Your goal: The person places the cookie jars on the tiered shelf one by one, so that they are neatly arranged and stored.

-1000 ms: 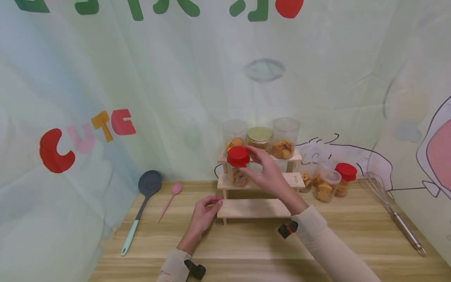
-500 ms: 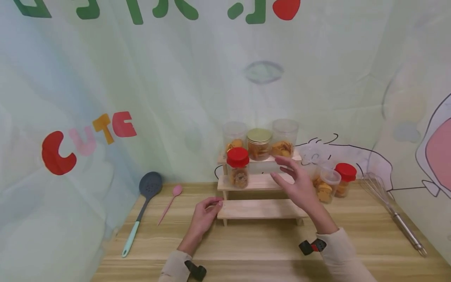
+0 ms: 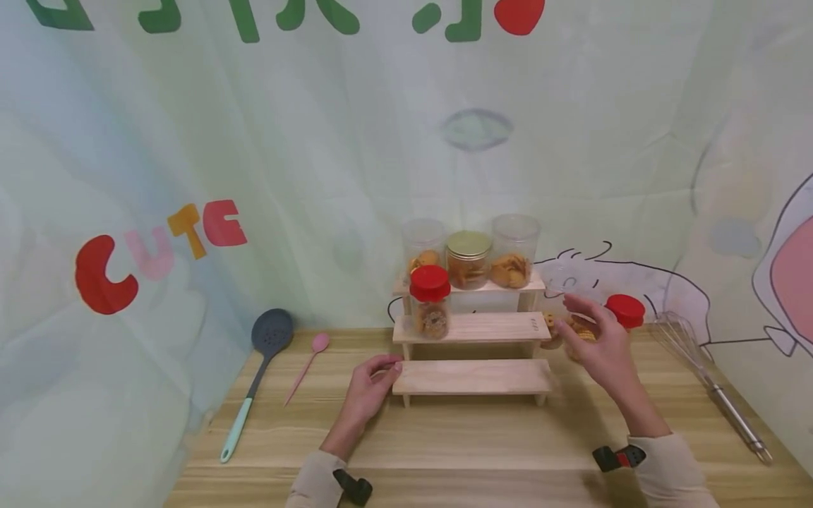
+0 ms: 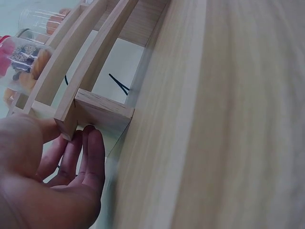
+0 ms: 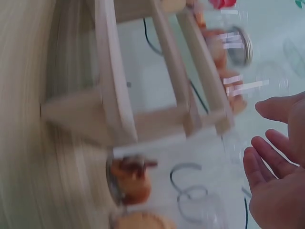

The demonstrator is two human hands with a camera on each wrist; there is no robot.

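A stepped wooden shelf rack (image 3: pixel 470 376) stands on the table. With my left hand (image 3: pixel 365 391) I hold the left end of its lowest board; in the left wrist view the thumb and fingers close about that board end (image 4: pixel 66 119). A red-lidded cookie jar (image 3: pixel 430 314) stands at the left of the middle step. My right hand (image 3: pixel 603 349) hangs in the air with nothing in it, fingers spread, in front of clear cookie jars (image 3: pixel 583 328) right of the rack, partly hiding them. Beside them shows another red-lidded jar (image 3: pixel 625 310).
On the top step stand a clear jar (image 3: pixel 424 243), a gold-lidded jar (image 3: pixel 468 261) and another clear jar (image 3: pixel 514 250), all with cookies. A slotted turner (image 3: pixel 272 331) and pink spoon (image 3: pixel 320 343) lie left. A whisk (image 3: pixel 718 395) lies right. A curtain (image 3: pixel 317 176) hangs behind.
My right hand has let go of the red-lidded jar on the middle step and moved right, to the jars beside the rack. The left hand has stayed on the board end.
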